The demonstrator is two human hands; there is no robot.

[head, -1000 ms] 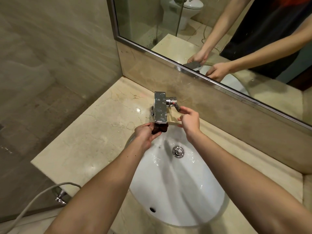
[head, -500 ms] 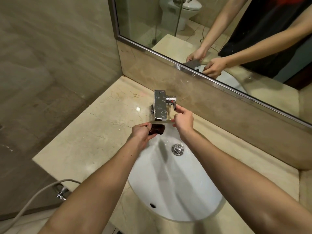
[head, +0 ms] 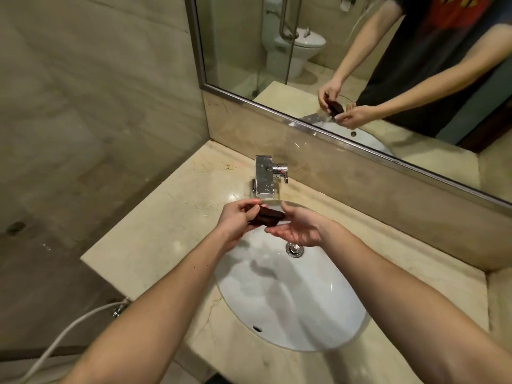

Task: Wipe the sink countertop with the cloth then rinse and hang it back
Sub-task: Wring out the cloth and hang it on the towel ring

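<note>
A small dark brown cloth [head: 268, 216], bunched up, is held over the back of the white sink basin [head: 291, 295], just below the chrome faucet [head: 264, 176]. My left hand [head: 237, 218] grips its left end with curled fingers. Palm up, my right hand [head: 297, 227] lies under the cloth's right end, thumb on top and fingers stretched out. No water stream shows from the spout. The beige marble countertop [head: 155, 234] surrounds the basin.
The faucet's lever handle [head: 282, 171] points right. A drain plug [head: 294, 249] sits in the basin. A mirror [head: 360, 65] above the backsplash reflects my arms and a toilet. A grey hose and valve [head: 116, 310] hang below the counter's left edge. A tiled wall stands left.
My right hand left the faucet handle and came down to the cloth. The cloth moved out from under the spout toward me, now held between both hands.
</note>
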